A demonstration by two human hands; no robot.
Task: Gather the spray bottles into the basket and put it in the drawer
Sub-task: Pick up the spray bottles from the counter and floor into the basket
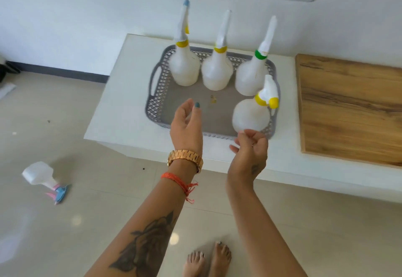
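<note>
- Both hands hover empty at the bench's near edge: left hand [187, 124] loosely open, right hand [250, 146] loosely curled.
- One spray bottle [43, 175] lies on the floor at 8 o'clock, easily forgotten.
- Grey basket [156, 93] on the bench [113, 111] holds four bottles [217, 72] upright.
- Lifting it could topple those tall bottles, I judge.

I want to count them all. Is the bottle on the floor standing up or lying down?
Lying down. The spray bottle rests on its side on the floor, outside the basket.
</note>
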